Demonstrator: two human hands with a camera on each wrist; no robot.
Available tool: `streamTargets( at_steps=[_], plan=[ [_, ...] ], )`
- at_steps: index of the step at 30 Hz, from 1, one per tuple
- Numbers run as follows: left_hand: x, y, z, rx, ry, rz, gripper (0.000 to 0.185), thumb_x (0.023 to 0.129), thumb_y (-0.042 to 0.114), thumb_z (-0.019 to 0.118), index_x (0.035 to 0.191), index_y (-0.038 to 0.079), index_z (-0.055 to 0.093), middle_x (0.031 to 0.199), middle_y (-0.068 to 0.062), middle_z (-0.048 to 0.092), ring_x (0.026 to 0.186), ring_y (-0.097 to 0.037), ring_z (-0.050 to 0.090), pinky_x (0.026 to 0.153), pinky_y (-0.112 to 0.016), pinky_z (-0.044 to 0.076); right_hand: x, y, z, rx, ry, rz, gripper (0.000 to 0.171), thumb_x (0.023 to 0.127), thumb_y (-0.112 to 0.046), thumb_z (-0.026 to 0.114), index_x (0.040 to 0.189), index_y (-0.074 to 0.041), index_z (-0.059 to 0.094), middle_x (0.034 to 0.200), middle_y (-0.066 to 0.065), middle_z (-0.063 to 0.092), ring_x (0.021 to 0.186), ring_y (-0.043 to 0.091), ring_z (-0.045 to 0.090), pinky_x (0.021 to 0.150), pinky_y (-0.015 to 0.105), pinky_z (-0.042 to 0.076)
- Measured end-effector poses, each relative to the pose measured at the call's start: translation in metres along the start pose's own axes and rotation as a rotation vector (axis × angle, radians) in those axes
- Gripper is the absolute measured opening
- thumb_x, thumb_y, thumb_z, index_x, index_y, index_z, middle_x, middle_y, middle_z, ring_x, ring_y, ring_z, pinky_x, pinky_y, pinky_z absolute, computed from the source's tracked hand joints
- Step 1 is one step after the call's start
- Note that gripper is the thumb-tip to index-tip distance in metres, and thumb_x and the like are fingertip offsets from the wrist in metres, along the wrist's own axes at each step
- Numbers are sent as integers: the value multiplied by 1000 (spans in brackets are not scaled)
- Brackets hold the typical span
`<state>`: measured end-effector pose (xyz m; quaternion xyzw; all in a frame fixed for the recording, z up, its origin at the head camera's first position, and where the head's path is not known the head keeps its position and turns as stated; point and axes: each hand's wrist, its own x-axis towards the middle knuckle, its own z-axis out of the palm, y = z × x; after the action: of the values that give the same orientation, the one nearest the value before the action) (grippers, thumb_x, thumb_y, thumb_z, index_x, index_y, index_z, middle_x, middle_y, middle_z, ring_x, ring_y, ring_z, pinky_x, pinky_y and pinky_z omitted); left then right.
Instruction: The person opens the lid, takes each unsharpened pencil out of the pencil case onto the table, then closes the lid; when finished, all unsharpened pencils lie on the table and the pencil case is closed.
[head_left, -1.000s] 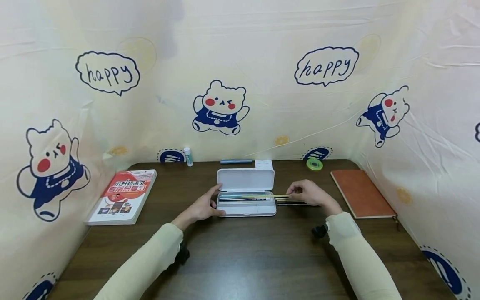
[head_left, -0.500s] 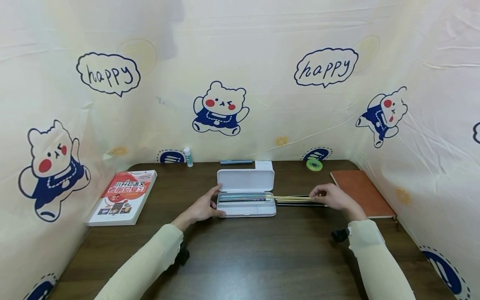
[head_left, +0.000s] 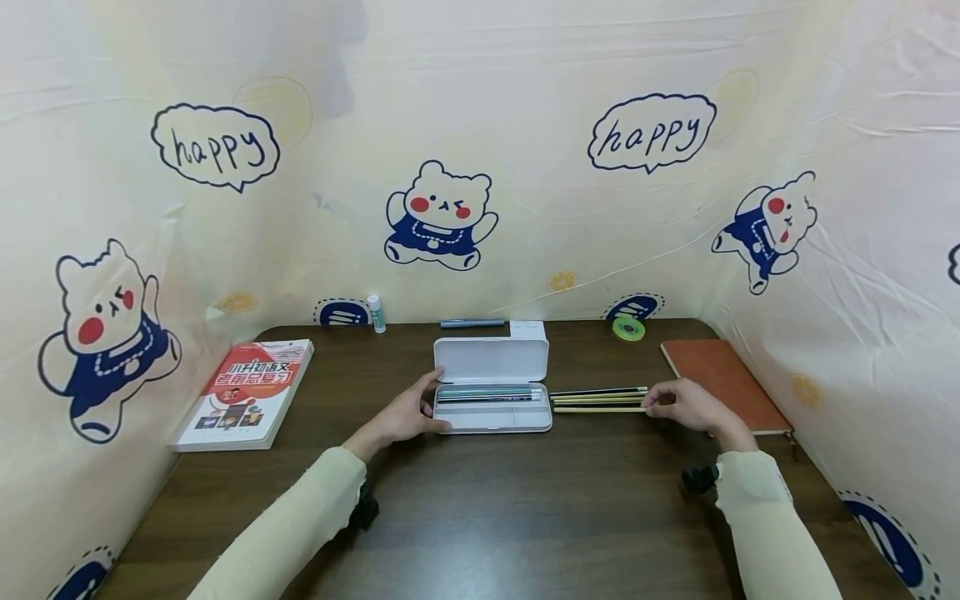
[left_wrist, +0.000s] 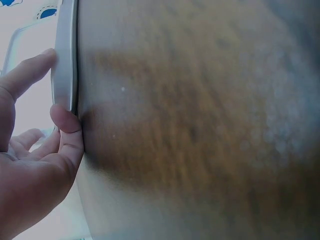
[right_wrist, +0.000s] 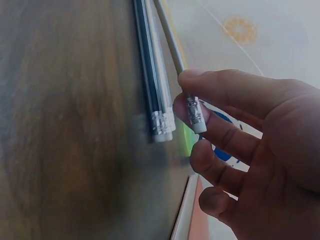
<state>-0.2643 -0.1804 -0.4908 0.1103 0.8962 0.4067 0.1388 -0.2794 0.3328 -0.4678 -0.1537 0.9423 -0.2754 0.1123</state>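
Note:
My left hand (head_left: 403, 413) grips the left end of a white pencil case (head_left: 468, 423), whose lid stands raised at the back. The left wrist view has the thumb and a finger at the case's pale side wall (left_wrist: 65, 60). Several pencils (head_left: 480, 397) lie in its long rear compartment. To the right of the case, more pencils (head_left: 592, 402) lie side by side on the table, black and yellowish. My right hand (head_left: 693, 407) is at their eraser ends. Thumb and forefinger pinch one pencil (right_wrist: 172, 45) just above its metal ferrule, beside dark pencils (right_wrist: 152, 75).
A thick book (head_left: 243, 392) lies at the left, a brown notebook (head_left: 723, 387) at the right. Along the back edge are a glue stick (head_left: 377, 315), a blue pen-like stick (head_left: 472, 323), a small white block (head_left: 527, 329) and a green tape roll (head_left: 628, 328).
My right hand has moved right and slightly nearer, drawing a yellowish pencil from over the case to beside the others on the table. The left hand has stayed on the pencil case.

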Motion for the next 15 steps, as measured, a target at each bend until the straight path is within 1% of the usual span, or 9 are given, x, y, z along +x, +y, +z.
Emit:
streamTargets(
  at_steps=[5,8,15],
  plan=[
    [1,0,0,4,4,-10,100,82,25,83,160,24,20,151,-12,46,91,-18,54,77,-29,46,2,5,4,-21,-16,11,5,93,-15,69,95,-15,73,91,-1,70,83,17,55,79,35,45],
    [1,0,0,7,5,-8,100,82,25,83,160,23,21,150,-13,46,90,-18,53,77,-30,45,4,5,7,-35,-3,8,4,91,-13,70,93,-13,73,89,-1,70,81,16,54,76,33,45],
    [1,-1,0,7,3,-10,100,83,25,83,160,24,20,150,-12,46,90,-17,53,77,-29,44,7,3,11,-37,29,17,3,88,-12,73,91,-12,74,87,0,71,78,15,54,72,32,45]
  ],
)
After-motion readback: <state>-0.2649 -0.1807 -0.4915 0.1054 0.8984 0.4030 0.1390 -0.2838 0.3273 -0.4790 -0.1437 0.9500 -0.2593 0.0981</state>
